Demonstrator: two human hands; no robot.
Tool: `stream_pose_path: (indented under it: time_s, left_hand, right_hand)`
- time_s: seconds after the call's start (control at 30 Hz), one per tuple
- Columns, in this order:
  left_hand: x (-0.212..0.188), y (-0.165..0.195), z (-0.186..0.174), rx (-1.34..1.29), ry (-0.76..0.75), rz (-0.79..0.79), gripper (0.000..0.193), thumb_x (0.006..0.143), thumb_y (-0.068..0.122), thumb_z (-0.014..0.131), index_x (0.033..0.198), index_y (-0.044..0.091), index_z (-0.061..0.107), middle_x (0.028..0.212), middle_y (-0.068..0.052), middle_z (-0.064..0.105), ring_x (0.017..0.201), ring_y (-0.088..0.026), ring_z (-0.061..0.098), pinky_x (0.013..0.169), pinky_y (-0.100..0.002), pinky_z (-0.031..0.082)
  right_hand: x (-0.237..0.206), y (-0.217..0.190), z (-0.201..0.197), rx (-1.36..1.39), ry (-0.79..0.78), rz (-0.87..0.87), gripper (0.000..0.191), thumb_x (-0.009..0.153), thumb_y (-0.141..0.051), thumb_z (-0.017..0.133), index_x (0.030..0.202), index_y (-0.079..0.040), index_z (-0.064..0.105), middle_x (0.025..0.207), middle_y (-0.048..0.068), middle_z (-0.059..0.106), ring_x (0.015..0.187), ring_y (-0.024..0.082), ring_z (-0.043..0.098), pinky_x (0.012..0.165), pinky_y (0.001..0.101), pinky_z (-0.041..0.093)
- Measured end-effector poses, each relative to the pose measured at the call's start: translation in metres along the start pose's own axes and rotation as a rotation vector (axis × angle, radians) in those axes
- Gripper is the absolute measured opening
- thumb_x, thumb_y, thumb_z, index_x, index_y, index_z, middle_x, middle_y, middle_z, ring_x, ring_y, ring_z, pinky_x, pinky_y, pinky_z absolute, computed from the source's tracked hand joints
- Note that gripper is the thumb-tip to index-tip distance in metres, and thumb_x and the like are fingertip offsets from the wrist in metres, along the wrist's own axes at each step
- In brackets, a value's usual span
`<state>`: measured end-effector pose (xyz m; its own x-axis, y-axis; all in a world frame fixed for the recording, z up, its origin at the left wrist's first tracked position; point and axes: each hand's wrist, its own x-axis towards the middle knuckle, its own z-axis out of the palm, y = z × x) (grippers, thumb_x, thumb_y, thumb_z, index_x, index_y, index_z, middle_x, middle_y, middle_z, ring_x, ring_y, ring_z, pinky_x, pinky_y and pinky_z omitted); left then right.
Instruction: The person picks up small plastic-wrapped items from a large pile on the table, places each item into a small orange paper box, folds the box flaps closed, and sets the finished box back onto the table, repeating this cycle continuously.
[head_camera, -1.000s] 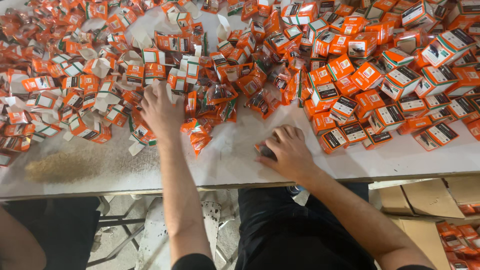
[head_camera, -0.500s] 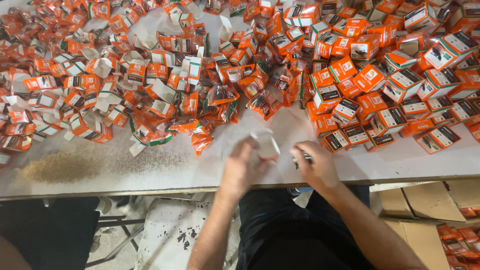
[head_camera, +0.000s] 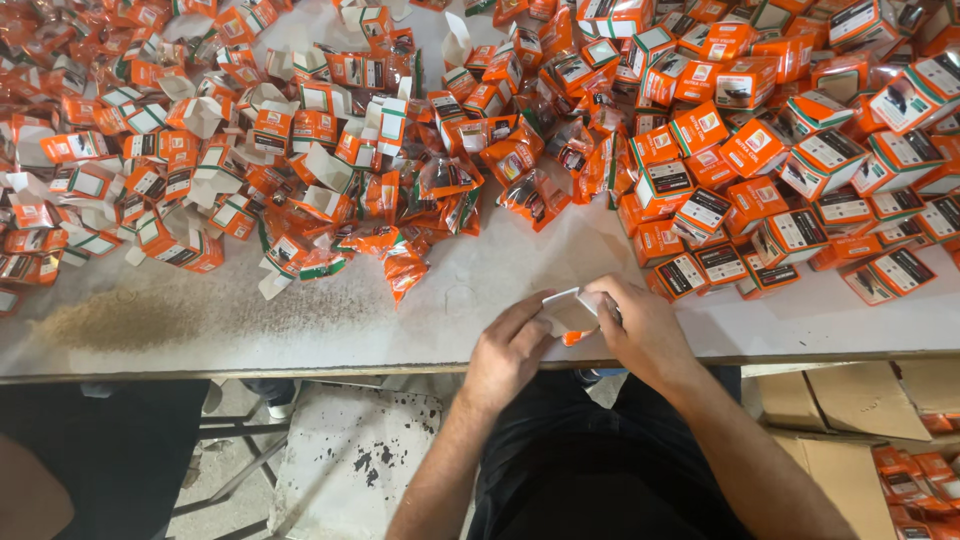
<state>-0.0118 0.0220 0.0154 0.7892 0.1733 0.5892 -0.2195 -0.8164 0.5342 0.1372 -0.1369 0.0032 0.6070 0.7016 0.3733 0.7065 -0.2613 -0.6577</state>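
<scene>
My left hand (head_camera: 508, 350) and my right hand (head_camera: 642, 328) meet at the near edge of the white table (head_camera: 300, 320). Both grip one small orange and white carton (head_camera: 570, 312), its white side up, held between the fingers just above the table edge. A heap of open, flattened cartons and orange plastic pouches (head_camera: 400, 200) lies beyond my left hand. Closed orange boxes (head_camera: 780, 190) are piled beyond my right hand.
Brownish dust (head_camera: 110, 322) stains the table at the near left. Cardboard boxes (head_camera: 850, 400) with more orange packs stand on the floor at right. A stained white slab (head_camera: 350, 450) and a metal frame lie under the table. Another person's arm (head_camera: 30, 490) shows at the bottom left.
My left hand pulled back from the carton heap to the table edge and joined my right hand. Both now hold one carton.
</scene>
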Motion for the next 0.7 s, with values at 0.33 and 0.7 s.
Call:
stream_pose_path:
  time_s: [0.33,0.7]
  left_hand:
    - [0.001,0.011,0.027,-0.032,0.011,-0.148,0.059,0.072,0.006,0.084,0.125,0.003,0.059,0.128,-0.022,0.065,0.113,-0.040,0.067,0.091,-0.044,0.059]
    - [0.005,0.010,0.028,-0.095,0.004,-0.199,0.071,0.074,0.008,0.083,0.139,0.004,0.054,0.119,-0.015,0.068,0.106,-0.035,0.069,0.091,-0.043,0.058]
  right_hand:
    - [-0.013,-0.015,-0.004,0.247,0.229,0.047,0.037,0.097,-0.013,0.062,0.130,-0.002,0.052,0.112,0.018,0.062,0.096,0.033,0.064,0.083,0.0422,0.054]
    - [0.011,-0.042,-0.037,-0.327,-0.107,-0.378,0.037,0.089,-0.025,0.073,0.120,-0.007,0.066,0.115,0.005,0.066,0.107,0.029,0.057,0.091,0.0452,0.047]
